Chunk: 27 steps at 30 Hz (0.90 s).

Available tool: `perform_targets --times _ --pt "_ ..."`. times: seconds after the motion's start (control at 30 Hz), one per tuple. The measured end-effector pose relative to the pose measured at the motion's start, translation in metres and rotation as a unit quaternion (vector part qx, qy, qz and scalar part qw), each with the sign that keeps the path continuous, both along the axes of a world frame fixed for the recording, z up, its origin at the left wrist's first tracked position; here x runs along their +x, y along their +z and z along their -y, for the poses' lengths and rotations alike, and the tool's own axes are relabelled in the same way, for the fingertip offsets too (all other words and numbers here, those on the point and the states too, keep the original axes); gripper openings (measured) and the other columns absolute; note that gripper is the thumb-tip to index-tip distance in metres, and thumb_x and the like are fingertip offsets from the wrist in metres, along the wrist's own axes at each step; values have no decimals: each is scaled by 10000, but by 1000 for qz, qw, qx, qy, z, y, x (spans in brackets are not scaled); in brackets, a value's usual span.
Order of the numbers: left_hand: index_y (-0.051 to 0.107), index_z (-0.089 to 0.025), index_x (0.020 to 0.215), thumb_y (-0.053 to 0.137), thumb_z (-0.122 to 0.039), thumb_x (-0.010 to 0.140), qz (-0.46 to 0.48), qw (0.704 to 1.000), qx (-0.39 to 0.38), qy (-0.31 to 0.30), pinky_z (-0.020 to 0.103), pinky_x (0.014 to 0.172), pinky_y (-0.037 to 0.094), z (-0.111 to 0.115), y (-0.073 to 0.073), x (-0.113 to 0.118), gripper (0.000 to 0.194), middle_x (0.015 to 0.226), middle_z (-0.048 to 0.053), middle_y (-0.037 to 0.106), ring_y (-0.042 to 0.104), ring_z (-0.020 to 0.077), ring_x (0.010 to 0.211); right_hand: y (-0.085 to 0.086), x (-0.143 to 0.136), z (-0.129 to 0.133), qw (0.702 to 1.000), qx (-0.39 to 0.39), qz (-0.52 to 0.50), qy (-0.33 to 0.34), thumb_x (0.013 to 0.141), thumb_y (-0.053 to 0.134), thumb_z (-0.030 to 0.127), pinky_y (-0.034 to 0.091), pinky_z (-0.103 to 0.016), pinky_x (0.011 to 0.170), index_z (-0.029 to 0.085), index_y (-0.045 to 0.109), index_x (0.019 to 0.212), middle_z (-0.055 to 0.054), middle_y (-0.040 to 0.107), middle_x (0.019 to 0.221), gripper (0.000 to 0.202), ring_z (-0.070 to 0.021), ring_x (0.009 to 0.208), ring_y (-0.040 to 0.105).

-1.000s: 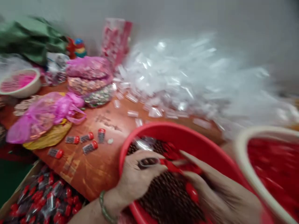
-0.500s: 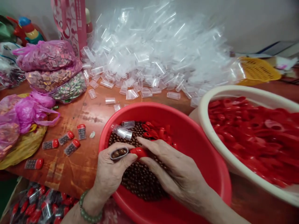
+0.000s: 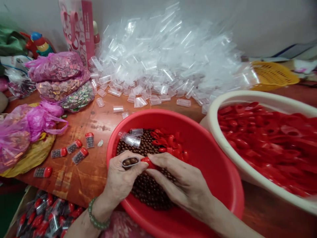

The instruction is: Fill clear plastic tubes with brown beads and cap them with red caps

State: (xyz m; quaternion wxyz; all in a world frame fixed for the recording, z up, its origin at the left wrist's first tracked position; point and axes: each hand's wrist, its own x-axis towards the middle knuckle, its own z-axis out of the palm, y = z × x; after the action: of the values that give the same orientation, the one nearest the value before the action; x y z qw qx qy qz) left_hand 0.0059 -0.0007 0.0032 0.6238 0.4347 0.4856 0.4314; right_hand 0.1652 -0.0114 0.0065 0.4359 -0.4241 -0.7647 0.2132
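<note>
Left hand (image 3: 125,178) wrapped round a clear container (image 3: 130,162), mouth up, brown beads showing at the opening; right hand (image 3: 183,180) pinching a red cap (image 3: 148,162) just beside it, both over the red basin (image 3: 210,148). So here's the score: this one looks filled, but its mouth is bare, cap not yet on! Over on the bench (image 3: 81,178), five capped containers (image 3: 80,156) lie loose, beads inside, and down in the box at lower left there's a whole heap of red-topped ones (image 3: 49,215), too jumbled to count. Plenty left, by the look of it: loose brown beads (image 3: 153,195) and spare red caps (image 3: 170,140) in the basin, a couple of clear cases (image 3: 131,139) on top, a great pile of empties (image 3: 160,59) behind, and the white tub (image 3: 213,115) loaded with red pieces. Any lettering? The pink bag (image 3: 86,29) carries pale print on its side, too small to read; the dark marks on the bench give no word, and no brand can be made out.
</note>
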Motion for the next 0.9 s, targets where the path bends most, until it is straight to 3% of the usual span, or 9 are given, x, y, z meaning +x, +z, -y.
perform_targets --times 0.13,0.27,0.5,0.67,0.9 --pt "674 -139 801 722 -323 743 25 999 -22 -25 217 648 451 0 3 3 199 687 1 642 567 103 638 6 9 -4 997 -61 -51 -21 838 648 154 568 -231 654 205 644 984 -19 701 829 155 -141 728 676" --pt "596 -137 701 711 -365 742 21 997 -12 -67 216 597 405 4 7 5 258 612 -13 574 513 93 581 16 14 -3 991 -53 -115 -53 818 665 151 578 -253 683 230 656 962 -7 711 843 165 -149 737 683" --pt "528 -136 641 717 -427 735 66 983 21 -171 203 573 331 14 6 12 359 618 -43 447 379 69 585 34 6 5 997 0 -61 48 828 636 87 559 -278 714 238 638 1024 -26 703 880 247 -160 802 665" --pt "512 -146 582 703 -498 716 40 979 19 -199 208 560 333 16 9 14 423 574 -44 453 382 76 567 37 9 9 997 7 -11 70 848 623 100 546 -279 711 212 632 1007 -50 683 893 194 -159 810 650" --pt "454 -152 537 735 -476 679 61 972 -21 -228 198 516 292 14 7 14 452 526 -67 389 332 51 511 32 17 12 996 -40 23 75 888 580 127 536 -278 738 211 597 1027 -51 667 928 163 -156 850 640"
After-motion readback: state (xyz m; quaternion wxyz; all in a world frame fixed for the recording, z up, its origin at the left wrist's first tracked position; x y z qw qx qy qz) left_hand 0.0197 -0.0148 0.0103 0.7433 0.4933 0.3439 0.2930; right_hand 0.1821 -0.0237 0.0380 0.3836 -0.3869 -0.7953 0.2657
